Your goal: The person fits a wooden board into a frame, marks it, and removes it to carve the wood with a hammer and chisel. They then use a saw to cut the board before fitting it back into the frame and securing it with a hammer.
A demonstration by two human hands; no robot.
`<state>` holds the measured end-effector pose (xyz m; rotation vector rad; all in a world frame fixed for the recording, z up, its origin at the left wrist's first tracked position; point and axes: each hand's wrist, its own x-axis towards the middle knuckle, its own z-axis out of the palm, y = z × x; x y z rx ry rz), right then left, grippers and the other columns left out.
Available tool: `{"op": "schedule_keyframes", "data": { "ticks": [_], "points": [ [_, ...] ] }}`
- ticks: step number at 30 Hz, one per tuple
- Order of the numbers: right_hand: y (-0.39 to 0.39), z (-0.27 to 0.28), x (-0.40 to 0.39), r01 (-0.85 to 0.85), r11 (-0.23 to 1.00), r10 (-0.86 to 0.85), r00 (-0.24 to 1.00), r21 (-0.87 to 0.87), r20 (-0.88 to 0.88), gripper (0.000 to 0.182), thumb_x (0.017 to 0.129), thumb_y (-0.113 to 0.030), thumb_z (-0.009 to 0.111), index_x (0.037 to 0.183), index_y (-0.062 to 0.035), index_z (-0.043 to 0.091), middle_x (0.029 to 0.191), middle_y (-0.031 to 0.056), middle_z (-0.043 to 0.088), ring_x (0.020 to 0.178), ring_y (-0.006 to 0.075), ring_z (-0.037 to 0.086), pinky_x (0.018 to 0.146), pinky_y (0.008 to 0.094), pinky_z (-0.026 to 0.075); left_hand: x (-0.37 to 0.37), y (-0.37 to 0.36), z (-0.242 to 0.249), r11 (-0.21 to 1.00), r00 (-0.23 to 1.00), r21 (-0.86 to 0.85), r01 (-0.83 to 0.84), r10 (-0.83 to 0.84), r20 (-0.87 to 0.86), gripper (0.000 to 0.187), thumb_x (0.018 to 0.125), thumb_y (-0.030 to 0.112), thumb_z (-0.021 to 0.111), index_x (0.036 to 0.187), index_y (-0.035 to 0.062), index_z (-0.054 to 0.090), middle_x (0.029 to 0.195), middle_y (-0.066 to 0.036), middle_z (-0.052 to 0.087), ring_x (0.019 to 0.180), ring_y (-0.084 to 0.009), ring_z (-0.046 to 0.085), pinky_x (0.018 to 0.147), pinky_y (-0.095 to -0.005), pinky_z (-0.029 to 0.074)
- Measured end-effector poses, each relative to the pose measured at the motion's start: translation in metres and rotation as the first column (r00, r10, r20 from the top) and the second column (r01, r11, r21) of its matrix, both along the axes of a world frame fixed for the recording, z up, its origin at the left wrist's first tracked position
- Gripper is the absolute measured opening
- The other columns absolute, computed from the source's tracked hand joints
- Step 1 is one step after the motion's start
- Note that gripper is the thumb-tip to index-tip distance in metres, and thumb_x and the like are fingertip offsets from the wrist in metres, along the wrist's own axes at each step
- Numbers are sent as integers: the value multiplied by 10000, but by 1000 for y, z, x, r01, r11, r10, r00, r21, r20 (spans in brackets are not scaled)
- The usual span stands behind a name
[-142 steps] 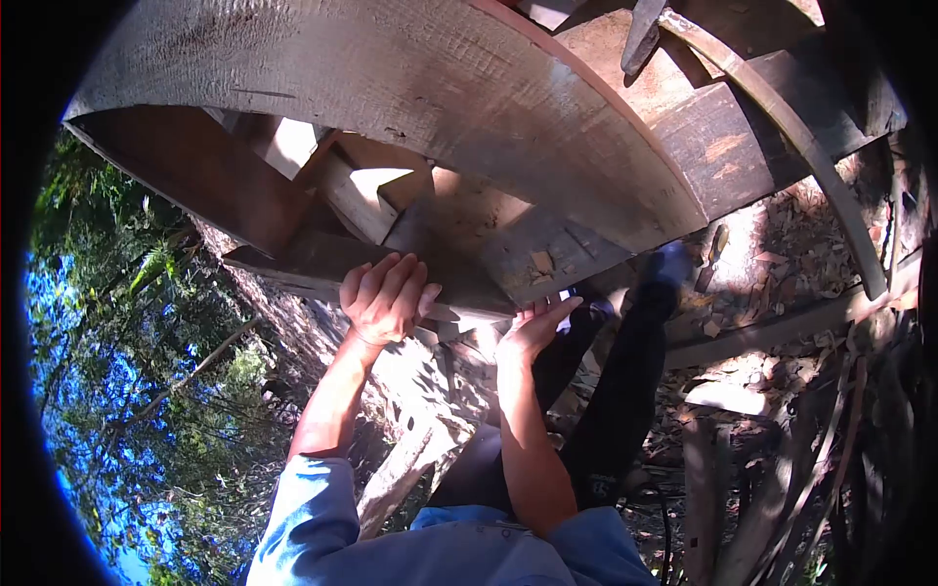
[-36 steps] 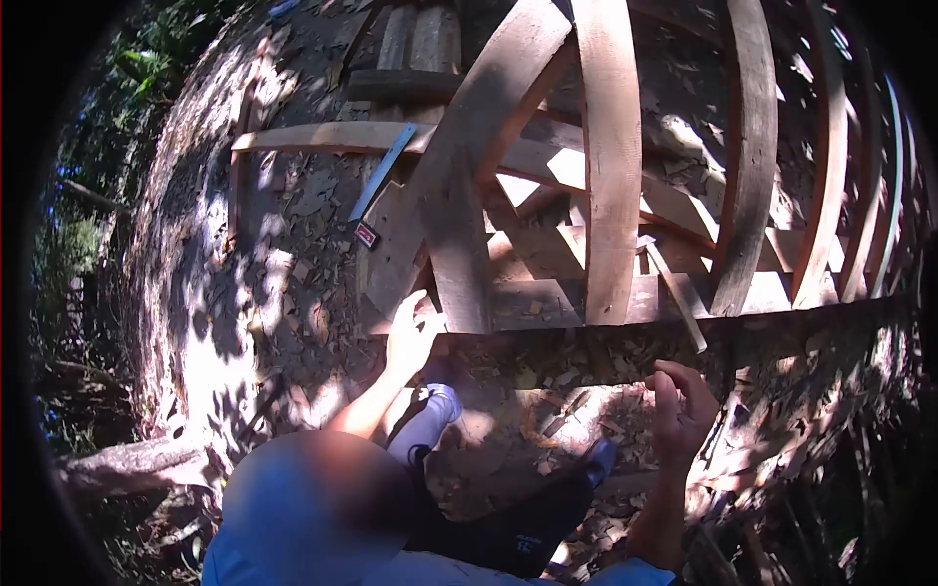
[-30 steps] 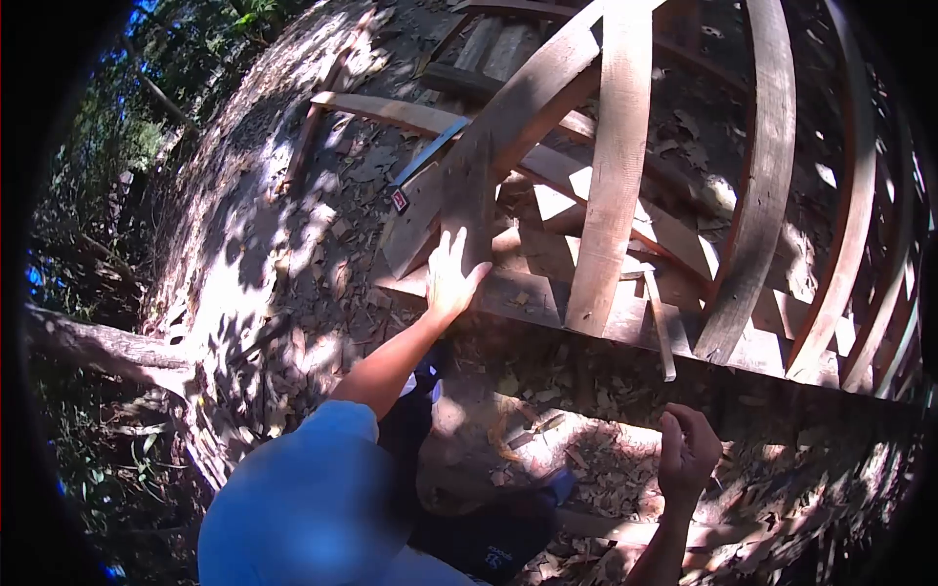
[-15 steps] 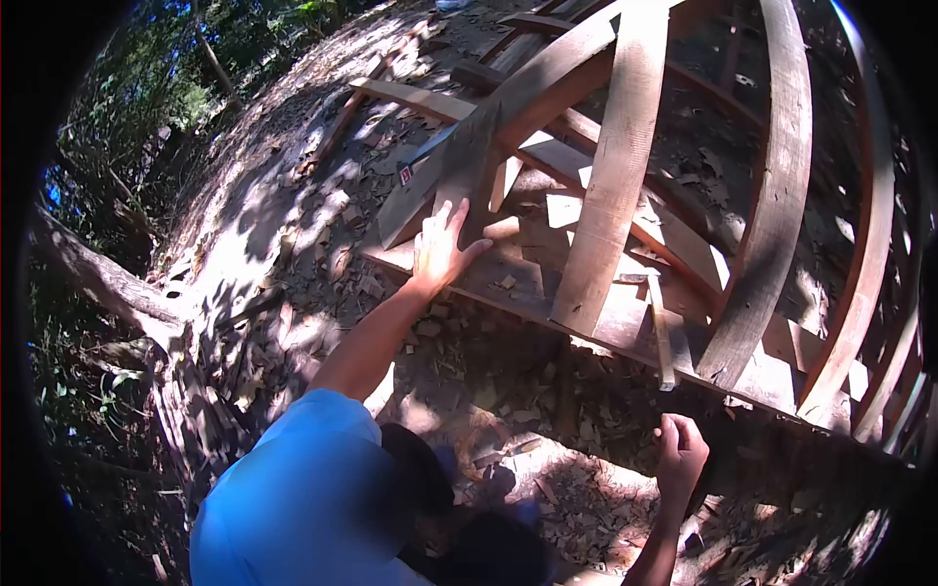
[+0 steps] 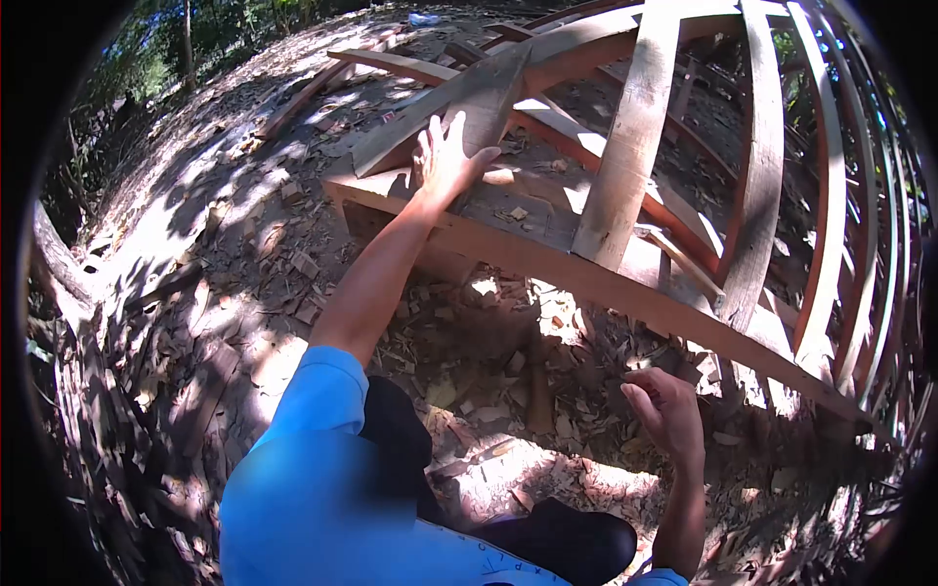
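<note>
My left hand (image 5: 449, 164) lies with spread fingers on a short wooden brace board (image 5: 489, 107), at the left end of a timber frame. Under that brace runs a long, thick plank (image 5: 547, 264) that forms the frame's near edge. In the open space below the plank, my right hand (image 5: 666, 410) hangs with its fingers curled in, and no object shows in it. Above it, a hammer (image 5: 689, 266) rests on the plank between two curved wooden ribs, its handle towards me. The nearer rib (image 5: 630, 146) stands left of the hammer, the other rib (image 5: 762, 156) right of it.
More curved ribs (image 5: 829, 186) rise along the right side. Loose timber (image 5: 391, 64) lies on the ground behind the brace. Wood chips and dry leaves (image 5: 259, 264) cover the ground. At the far left is a tree trunk (image 5: 63, 259).
The view has shifted, so the frame sits higher and more of the plank's front face shows. My left hand stays on the brace. My right hand remains curled below the plank, slightly further left.
</note>
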<state>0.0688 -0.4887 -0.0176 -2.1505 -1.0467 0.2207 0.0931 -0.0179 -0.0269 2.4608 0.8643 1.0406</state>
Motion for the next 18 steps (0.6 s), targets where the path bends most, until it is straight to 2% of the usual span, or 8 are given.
{"op": "schedule_keyframes", "data": {
  "ticks": [1,2,5,9,12,14,16,18],
  "points": [
    [2,13,-9,-31,999,31,998,11,48,245,894,-192,721,1022,16,699,849,148,717,765,223,721,704,325,553,8,6,-6,991,1000,-137,-9,9,-2,1069,759,705,678,1569,141,268,1595,-262,221,1458,-448,222,1166,-615,189],
    [2,24,-17,-23,1000,23,999,5,28,251,891,-194,725,1033,11,700,855,150,716,767,229,720,708,326,554,17,12,-11,986,999,-166,-32,32,0,1093,728,689,721,1574,168,262,1595,-246,218,1450,-465,224,1162,-615,208],
    [-8,44,-49,-19,999,18,999,-31,-35,277,874,-206,743,1061,-5,706,874,156,714,782,252,722,719,328,555,19,-2,5,971,995,-219,-99,95,-26,1126,672,654,788,1576,233,263,1533,-210,295,1405,-463,283,1128,-640,243],
    [-8,57,-85,-51,999,51,999,4,-14,294,864,-229,751,1061,-15,711,891,147,719,801,264,724,732,348,560,17,1,1,976,997,-211,-52,64,51,1135,649,655,804,1570,250,278,1517,-197,300,1399,-482,256,1097,-693,235],
    [18,57,-99,-114,993,113,993,-27,-40,291,864,-240,750,1061,-29,713,882,142,715,810,281,721,729,368,562,17,0,1,963,995,-267,-34,57,79,1145,613,612,848,1560,279,299,1533,-251,255,1416,-510,238,1092,-721,220],
    [38,58,-98,-181,977,181,983,-115,-10,297,879,-271,730,1059,-35,707,884,143,706,826,297,716,733,376,559,19,3,-1,963,996,-264,-53,69,50,1149,644,683,796,1572,260,265,1541,-212,264,1402,-500,247,1101,-709,215],
    [63,61,-98,-226,958,228,974,-176,-9,310,890,-293,715,1060,-35,701,890,143,703,830,302,712,741,379,556,17,3,-2,964,995,-262,-36,60,84,1183,643,696,789,1583,246,229,1580,-230,203,1410,-503,242,1100,-703,220],
    [91,55,-89,-239,956,246,969,-170,20,303,895,-275,710,1066,-25,696,928,149,703,852,314,706,754,379,553,7,10,-8,993,967,-109,-49,75,242,1130,670,679,783,1567,218,273,1581,-217,245,1425,-470,266,1108,-654,262]
  ]
}}
